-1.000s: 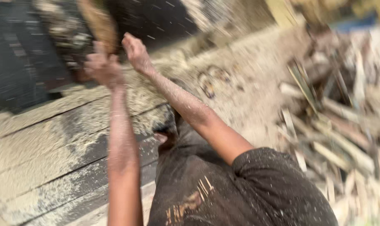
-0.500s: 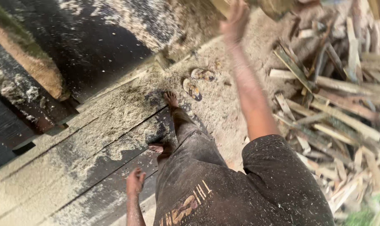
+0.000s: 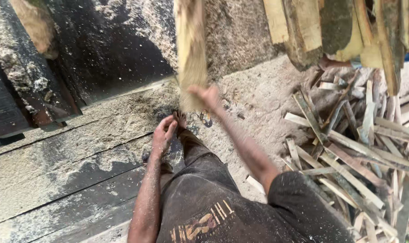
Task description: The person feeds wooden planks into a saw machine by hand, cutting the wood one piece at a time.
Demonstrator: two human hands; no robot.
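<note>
Counted: two bare hands, left (image 3: 163, 134) and right (image 3: 207, 95); one pale plank (image 3: 191, 49) blurred at the right hand; one bare foot (image 3: 180, 119) in plain sight; perhaps one sandal (image 3: 206, 119), too blurred to be sure. Offcut strips (image 3: 348, 157) piled beyond counting, dozens at least. Five or six slabs (image 3: 303, 27) stacked above.

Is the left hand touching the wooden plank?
Apart. In the head view the left hand hangs open below and to the side of the wooden plank, with sawdust-covered ground visible between them; only the right hand meets the plank's lower end.
</note>
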